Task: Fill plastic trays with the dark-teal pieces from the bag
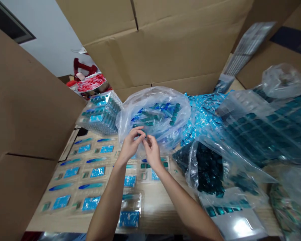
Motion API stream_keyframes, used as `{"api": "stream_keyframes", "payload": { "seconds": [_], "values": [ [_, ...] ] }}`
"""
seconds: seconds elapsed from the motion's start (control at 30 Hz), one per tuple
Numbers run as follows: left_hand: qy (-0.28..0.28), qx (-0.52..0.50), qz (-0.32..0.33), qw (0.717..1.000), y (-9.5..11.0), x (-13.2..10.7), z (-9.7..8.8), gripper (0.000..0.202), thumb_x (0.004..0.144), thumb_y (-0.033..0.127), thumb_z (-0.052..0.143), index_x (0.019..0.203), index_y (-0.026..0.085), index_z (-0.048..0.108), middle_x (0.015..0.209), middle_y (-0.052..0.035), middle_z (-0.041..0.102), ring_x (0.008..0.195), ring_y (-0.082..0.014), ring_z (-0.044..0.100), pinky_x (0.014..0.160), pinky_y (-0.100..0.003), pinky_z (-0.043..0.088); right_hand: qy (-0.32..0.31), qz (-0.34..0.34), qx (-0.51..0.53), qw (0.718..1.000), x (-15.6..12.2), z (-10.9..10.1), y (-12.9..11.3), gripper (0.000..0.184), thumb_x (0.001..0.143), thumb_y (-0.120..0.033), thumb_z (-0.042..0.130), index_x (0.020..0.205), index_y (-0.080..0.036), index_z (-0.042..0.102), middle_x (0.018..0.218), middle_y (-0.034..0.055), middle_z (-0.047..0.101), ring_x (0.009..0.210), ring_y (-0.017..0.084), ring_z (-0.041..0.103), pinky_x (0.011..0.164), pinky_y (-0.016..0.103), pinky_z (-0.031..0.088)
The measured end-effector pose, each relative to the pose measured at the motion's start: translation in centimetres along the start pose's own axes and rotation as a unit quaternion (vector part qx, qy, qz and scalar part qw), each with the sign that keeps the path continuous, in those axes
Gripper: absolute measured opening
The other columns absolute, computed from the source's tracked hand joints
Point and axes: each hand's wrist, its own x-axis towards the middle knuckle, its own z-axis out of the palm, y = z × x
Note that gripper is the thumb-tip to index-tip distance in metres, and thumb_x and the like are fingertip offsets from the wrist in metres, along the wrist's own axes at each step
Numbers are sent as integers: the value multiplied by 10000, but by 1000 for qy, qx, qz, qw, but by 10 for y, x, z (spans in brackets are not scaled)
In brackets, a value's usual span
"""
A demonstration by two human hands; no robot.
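Observation:
My left hand (132, 142) and my right hand (152, 149) meet fingertip to fingertip over the table, at the near rim of a clear plastic bag (188, 112). Both have thumb and fingers pinched together. A dark teal spot shows between the fingertips, too small to tell what it is. Inside the bag lie blue pointed pieces and teal square pieces (174, 113). Below my right wrist is a clear blister tray (143, 177) with green squares and a blue packet (155, 174). Another tray (140, 204) with a blue packet lies nearer, by my left forearm.
Rows of trays with blue packets (61, 202) and blue-teal slim pieces (90, 185) cover the left. Stacked filled trays (100, 115) stand behind them. A bag of dark teal pieces (209, 167) and a heap of blue packets (203, 110) lie right. Cardboard (165, 50) walls the back.

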Motion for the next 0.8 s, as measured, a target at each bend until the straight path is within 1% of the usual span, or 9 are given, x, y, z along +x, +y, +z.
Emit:
{"api": "stream_keyframes", "payload": {
  "seconds": [0.13,0.37,0.43,0.5,0.53,0.6,0.67,0.7,0.8],
  "values": [
    [31,-14,-5,999,4,-7,1,191,743,383,606,724,193,595,1187,-125,636,1140,-259,584,927,-382,470,8,-13,-4,1000,-4,-9,2,248,872,-355,490,1010,-180,598,988,91,702,940,211,668,849,349,531],
    [139,-52,-14,989,18,-17,-15,188,788,384,587,797,204,533,1168,-102,646,1166,-236,568,961,-377,464,66,4,-28,997,2,-22,19,339,908,-383,384,1106,-148,527,1011,150,689,895,227,699,779,385,568],
    [172,-100,-15,980,26,-21,-23,199,780,384,606,783,204,521,1149,-98,655,1155,-240,576,950,-400,481,75,5,-38,996,5,-25,21,373,912,-398,367,1141,-143,515,1036,163,688,913,230,700,794,398,566],
    [195,-174,-14,965,36,-27,-33,208,759,368,638,751,207,507,1114,-87,670,1117,-245,596,902,-419,519,87,1,-53,995,5,-28,19,429,905,-426,374,1183,-127,507,1108,192,667,1000,254,676,873,451,532],
    [199,-210,-15,957,41,-31,-39,211,751,356,649,732,209,498,1097,-78,677,1098,-244,605,873,-423,539,94,-5,-62,994,4,-29,15,468,898,-443,388,1213,-115,496,1180,214,634,1086,275,639,936,488,490],
    [195,-266,-21,944,49,-42,-51,214,745,333,654,695,214,483,1078,-55,689,1084,-241,612,833,-422,566,109,-24,-78,991,-1,-31,4,554,879,-466,434,1289,-95,457,1371,248,493,1298,311,472,1065,542,351],
    [192,-300,-38,934,53,-54,-63,195,748,331,642,690,224,489,1076,-34,697,1095,-241,613,810,-416,583,112,-50,-91,988,-11,-32,-11,598,871,-461,473,1352,-111,419,1507,216,332,1426,300,268,1141,528,228],
    [190,-306,-49,932,53,-61,-67,181,749,341,633,697,231,499,1079,-29,698,1099,-245,615,795,-415,591,100,-61,-92,989,-18,-32,-20,576,880,-448,475,1365,-144,420,1521,181,327,1432,281,259,1149,510,226],
    [173,-294,-97,935,48,-79,-74,175,749,399,604,723,247,524,1093,-40,700,1082,-267,631,724,-413,608,2,-54,-44,998,-40,-35,-44,463,922,-415,442,1337,-213,489,1368,139,552,1216,259,569,1035,489,431]
  ]
}}
